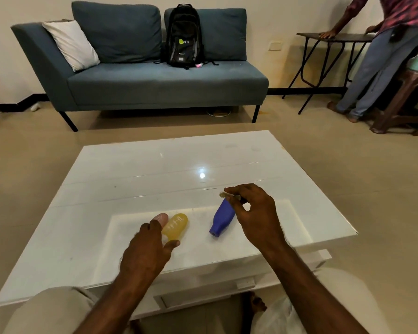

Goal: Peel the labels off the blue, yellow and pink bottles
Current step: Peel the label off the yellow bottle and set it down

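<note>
Low in the middle of the frame a glossy white table (135,169) carries three small bottles lying on their sides. The blue bottle (221,219) lies right of centre, its open neck pointing toward the bottom of the frame. The right hand (253,213) hovers just above its far end, thumb and forefinger pinched together on a small crumpled scrap of label (223,194). Left of centre, the yellow bottle (175,226) and the pink bottle (162,218) lie side by side, touching. The left hand (147,249) reaches over them with fingers spread apart, its fingertips on the pink bottle and its thumb by the near end of the yellow one, gripping neither. A blue sofa (140,78) with a black backpack (184,36) fills the upper left
</note>
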